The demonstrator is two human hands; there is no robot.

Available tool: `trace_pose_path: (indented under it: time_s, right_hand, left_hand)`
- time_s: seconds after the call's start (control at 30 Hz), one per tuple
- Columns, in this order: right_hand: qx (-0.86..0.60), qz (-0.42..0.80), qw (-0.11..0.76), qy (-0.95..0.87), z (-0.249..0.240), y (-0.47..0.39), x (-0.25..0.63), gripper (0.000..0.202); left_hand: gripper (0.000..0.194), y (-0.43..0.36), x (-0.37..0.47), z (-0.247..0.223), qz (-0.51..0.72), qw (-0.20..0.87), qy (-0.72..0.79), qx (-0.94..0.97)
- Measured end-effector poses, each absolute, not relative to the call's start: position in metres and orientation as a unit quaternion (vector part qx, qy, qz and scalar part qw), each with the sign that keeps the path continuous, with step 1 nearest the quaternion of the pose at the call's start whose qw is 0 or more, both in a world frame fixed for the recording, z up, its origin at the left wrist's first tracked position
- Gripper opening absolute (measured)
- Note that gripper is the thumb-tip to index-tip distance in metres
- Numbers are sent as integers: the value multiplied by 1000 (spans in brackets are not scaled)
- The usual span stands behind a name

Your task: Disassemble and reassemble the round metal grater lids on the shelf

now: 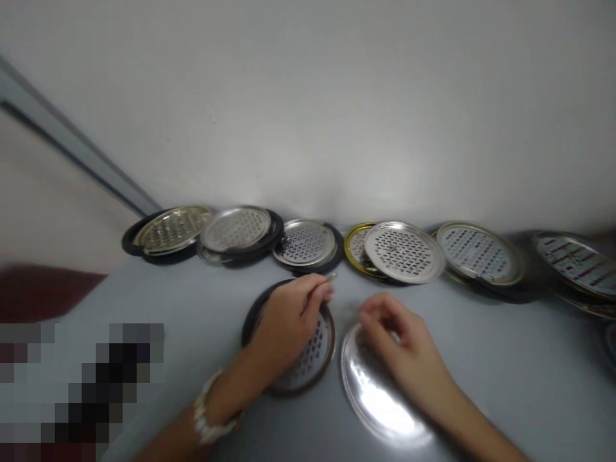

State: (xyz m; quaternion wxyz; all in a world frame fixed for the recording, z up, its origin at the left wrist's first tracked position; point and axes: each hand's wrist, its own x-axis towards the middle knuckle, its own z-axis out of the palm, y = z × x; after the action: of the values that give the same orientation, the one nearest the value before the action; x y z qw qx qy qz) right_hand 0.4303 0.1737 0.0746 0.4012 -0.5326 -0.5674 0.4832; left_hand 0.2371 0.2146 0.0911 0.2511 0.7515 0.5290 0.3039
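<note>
My left hand, with a pale bracelet on its wrist, is over a round perforated metal disc with a brown rim. Its thumb and fingers are pinched, and a tiny pale bit shows at their tips, too small and blurred to name. A dark ring partly shows behind that disc. To the right, my right hand is above the upper edge of a smooth shiny metal disc. Its thumb and forefinger are curled together; what they hold, if anything, is blurred.
Along the wall at the back of the grey table lie several perforated metal discs, many with dark rings, including a silver one overlapping a yellow-rimmed one. A blurred-out patch covers the lower left.
</note>
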Motion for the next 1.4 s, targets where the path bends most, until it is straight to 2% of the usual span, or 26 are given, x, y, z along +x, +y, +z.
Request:
trace_pose_path:
  time_s: [0.17, 0.23, 0.4, 0.63, 0.8, 0.97, 1.17, 1.4]
  right_hand:
    - [-494, 310, 315, -749, 72, 169, 427, 8]
    - [-454, 261, 299, -798, 72, 166, 423, 13]
    - [-405, 228, 242, -852, 76, 164, 406, 22]
    - [-403, 185, 131, -887, 83, 169, 375, 51]
    - [-401, 185, 81, -894, 84, 175, 365, 52]
    - [-391, 147, 84, -905, 86, 183, 363, 52]
    - [-367, 60, 126, -920, 92, 185, 373, 58]
    - [-448, -15, 229, -864, 83, 166, 466, 46]
  left_hand:
    - [28, 232, 219, 91, 269, 171, 582, 749]
    - [28, 235, 214, 89, 238, 141, 591, 757]
    - [27, 240, 208, 87, 227, 99, 593, 766]
    - [29, 244, 201, 87, 235, 154, 591, 756]
    - [26, 247, 200, 81, 257, 177, 593, 742]
    - [26, 246, 200, 78, 255, 165, 594, 745]
    - [28, 248, 199, 76, 259, 158, 594, 745]
    - [24, 250, 196, 76, 300, 167, 577, 741]
